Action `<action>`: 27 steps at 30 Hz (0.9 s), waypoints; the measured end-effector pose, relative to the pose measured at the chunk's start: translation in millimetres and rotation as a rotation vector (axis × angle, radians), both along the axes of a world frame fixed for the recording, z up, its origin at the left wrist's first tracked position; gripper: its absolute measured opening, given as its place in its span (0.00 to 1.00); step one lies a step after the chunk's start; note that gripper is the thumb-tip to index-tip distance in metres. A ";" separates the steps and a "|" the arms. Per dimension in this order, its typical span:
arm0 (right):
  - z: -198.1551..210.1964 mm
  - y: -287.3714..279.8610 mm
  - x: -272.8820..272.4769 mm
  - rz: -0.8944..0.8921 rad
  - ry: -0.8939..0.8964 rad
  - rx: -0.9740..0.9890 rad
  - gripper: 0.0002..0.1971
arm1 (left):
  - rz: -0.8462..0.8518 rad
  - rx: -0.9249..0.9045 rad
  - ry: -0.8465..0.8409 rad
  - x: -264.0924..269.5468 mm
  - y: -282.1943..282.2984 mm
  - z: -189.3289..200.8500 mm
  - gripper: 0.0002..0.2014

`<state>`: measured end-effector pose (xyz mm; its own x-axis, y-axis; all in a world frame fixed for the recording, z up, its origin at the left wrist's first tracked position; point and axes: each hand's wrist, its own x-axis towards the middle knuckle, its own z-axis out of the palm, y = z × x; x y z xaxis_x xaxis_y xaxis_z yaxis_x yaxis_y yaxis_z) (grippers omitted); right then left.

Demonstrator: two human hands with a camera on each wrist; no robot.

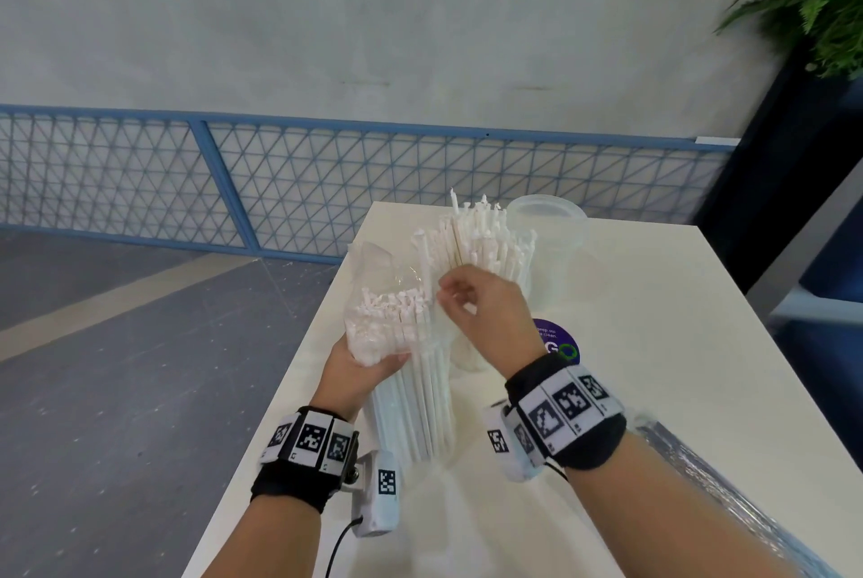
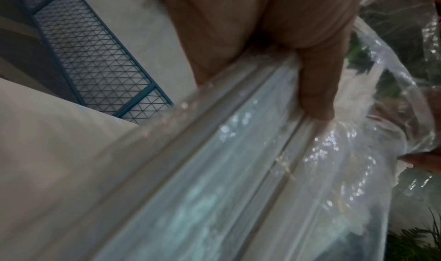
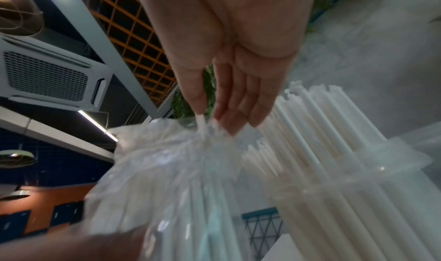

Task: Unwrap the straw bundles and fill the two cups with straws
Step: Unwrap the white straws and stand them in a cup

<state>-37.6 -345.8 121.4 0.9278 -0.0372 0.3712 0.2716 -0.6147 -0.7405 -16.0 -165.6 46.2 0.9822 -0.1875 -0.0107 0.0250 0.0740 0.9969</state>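
A bundle of white paper-wrapped straws (image 1: 411, 390) stands upright on the white table (image 1: 630, 344), still inside its clear plastic bag (image 1: 378, 278), which gapes at the top. My left hand (image 1: 369, 367) grips the bundle at its middle; in the left wrist view my thumb (image 2: 315, 95) presses on the bag (image 2: 358, 152). My right hand (image 1: 448, 292) reaches into the bag's top, and its fingertips (image 3: 200, 114) pinch a few straw ends (image 3: 201, 122). Just behind stands a clear cup packed with straws (image 1: 485, 241). A second clear cup (image 1: 548, 213) stands beyond it; it looks empty.
A purple round sticker (image 1: 558, 339) lies on the table under my right wrist. Crumpled clear wrapping (image 1: 700, 460) lies near the table's right front edge. A blue mesh railing (image 1: 233, 180) runs behind the table, and a plant (image 1: 822, 7) is at the top right.
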 end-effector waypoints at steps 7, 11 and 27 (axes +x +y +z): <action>-4.8 8.4 -8.2 0.027 0.165 -0.100 0.20 | -0.018 0.008 0.004 -6.2 -1.4 4.4 0.26; -4.2 13.7 -9.8 0.056 0.188 -0.101 0.18 | -0.014 0.050 -0.005 -8.2 -4.9 9.9 0.27; -15.7 28.7 -18.7 -0.070 0.083 0.203 0.20 | 0.054 0.150 -0.009 -7.9 -10.9 14.8 0.23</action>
<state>-56.3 -317.1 105.7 0.9475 -0.1689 0.2716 0.1661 -0.4658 -0.8691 -23.9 -176.5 61.0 0.9910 -0.1316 -0.0263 0.0165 -0.0748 0.9971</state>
